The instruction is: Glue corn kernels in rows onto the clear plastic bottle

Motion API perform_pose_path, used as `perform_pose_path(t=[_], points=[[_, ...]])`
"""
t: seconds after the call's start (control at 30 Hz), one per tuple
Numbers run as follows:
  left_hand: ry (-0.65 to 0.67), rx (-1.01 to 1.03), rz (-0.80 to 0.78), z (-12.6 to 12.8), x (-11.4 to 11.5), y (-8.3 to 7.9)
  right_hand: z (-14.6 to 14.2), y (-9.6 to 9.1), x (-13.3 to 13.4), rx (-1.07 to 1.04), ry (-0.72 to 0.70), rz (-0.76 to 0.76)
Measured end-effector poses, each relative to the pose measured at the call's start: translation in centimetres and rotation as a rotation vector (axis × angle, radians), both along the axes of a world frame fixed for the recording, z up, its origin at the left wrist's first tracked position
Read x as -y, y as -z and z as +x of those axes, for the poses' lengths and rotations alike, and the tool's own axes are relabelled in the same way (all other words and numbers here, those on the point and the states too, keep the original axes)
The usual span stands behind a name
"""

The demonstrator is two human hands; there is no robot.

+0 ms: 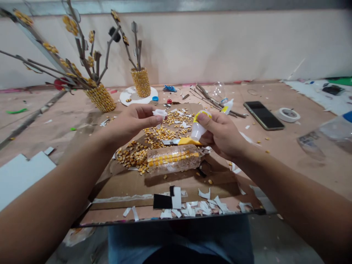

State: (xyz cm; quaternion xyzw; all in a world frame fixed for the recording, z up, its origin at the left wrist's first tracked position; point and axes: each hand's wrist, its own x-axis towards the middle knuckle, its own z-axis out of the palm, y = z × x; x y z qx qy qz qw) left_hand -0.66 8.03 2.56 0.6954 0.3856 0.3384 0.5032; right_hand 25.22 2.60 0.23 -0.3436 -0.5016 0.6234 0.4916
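Note:
My left hand pinches a small translucent white plastic piece between thumb and fingertips. My right hand is closed around a small white plastic bottle with a yellow label. A white nozzle-like tip with yellow shows just behind that hand; I cannot tell whether it belongs to the same bottle. Below the hands lies a clear plastic bottle on its side, a strip of corn kernels along it. A yellow utility knife, blade out, lies behind it. Loose corn kernels are heaped around on the cardboard.
Two kernel-covered pots with branches stand back left, one on a white disc. To the right are a phone, a tape roll and twigs. White scraps litter the front edge.

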Motion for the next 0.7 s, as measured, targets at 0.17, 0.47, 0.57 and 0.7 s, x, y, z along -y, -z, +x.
perform_pose_path(t=[0.17,0.47,0.57,0.7], points=[[-0.01,0.001,-0.01,-0.1,-0.2,0.6,0.2,-0.1,-0.1,-0.041,-0.022,-0.053],[-0.072,0.0,-0.059,-0.9,-1.0,2.0,0.2,0.2,-0.5,0.021,0.051,0.013],[-0.128,-0.009,-0.077,-0.6,-0.9,1.8,0.0,0.2,-0.6,0.069,0.043,0.038],[-0.185,-0.092,-0.03,-0.3,-1.0,1.1,-0.1,0.0,-0.5,0.153,0.057,0.105]])
